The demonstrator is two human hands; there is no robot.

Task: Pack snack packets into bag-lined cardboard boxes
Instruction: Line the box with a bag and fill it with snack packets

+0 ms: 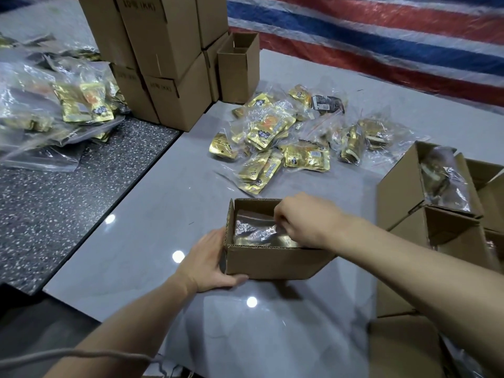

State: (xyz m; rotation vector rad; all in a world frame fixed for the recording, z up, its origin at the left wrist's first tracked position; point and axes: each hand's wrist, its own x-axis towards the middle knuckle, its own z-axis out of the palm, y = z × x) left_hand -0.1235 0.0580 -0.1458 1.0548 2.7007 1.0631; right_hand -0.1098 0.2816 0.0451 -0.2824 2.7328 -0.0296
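Bracing the box (272, 261) with the flat left hand (207, 261) should let the right hand (308, 219), pinching the bag (253, 230), spread it into the corners.

Brown box (272, 261), gold pkts (272, 132), red/blue-striped tarp (381, 36)

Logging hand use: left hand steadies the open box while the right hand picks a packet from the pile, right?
No: the head view shows the right hand in the open box, pinching its bag, not at the pile. The left hand steadies it.
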